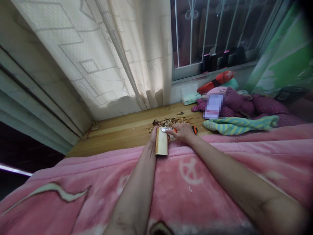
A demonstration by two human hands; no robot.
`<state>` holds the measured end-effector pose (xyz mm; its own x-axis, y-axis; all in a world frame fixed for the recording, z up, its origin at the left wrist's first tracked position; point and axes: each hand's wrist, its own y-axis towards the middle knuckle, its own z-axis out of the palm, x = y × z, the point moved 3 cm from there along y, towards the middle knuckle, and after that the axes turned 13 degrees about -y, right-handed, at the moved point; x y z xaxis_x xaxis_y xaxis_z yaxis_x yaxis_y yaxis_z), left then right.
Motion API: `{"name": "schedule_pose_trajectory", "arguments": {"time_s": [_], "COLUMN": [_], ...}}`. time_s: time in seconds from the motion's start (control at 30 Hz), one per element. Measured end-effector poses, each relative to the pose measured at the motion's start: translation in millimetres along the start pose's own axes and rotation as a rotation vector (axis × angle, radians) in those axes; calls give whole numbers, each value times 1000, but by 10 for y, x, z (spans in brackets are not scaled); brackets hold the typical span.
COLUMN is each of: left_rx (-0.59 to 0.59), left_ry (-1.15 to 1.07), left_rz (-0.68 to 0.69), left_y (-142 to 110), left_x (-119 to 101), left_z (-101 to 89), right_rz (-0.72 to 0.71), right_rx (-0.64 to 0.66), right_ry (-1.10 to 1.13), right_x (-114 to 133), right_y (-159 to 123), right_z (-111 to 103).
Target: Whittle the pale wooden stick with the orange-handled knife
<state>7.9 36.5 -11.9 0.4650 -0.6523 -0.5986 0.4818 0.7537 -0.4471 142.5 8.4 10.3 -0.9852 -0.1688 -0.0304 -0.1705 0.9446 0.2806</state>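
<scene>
A pale yellow piece, like a split length of bamboo (161, 144) with a brown strip along its left edge, lies lengthwise toward me over the blanket's edge. My left hand (153, 135) is closed around its far left side, most of the fingers hidden behind it. My right hand (183, 132) is wrapped around a utility knife (195, 130) with an orange and black handle. Its blade (165, 129) touches the far end of the piece, and the right forefinger stretches along the knife. A heap of shavings (171, 122) lies just beyond both hands.
A pink blanket (97, 182) covers the near side, against a wooden ledge (117, 130). To the right lie a striped towel (239, 125), a purple plush toy (241, 101) and a tissue pack (190, 98). Curtains (146, 49) and a barred window (215, 36) stand behind.
</scene>
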Motion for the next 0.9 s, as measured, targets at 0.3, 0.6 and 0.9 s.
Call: {"name": "schedule_pose_trajectory", "arguments": {"time_s": [0.3, 0.6, 0.9], "left_rx": [119, 213, -12], "left_ry": [71, 42, 65], "left_rz": [40, -49, -16], "left_y": [-48, -85, -23], "left_x": [-7, 21, -11], "left_z": [16, -9, -4], "right_rz": [115, 65, -67], "right_rx": [0, -66, -68], "right_ry": [-18, 11, 0], "right_x": [-83, -26, 112], "right_y": [23, 9, -58], "right_z": [33, 50, -70]}}
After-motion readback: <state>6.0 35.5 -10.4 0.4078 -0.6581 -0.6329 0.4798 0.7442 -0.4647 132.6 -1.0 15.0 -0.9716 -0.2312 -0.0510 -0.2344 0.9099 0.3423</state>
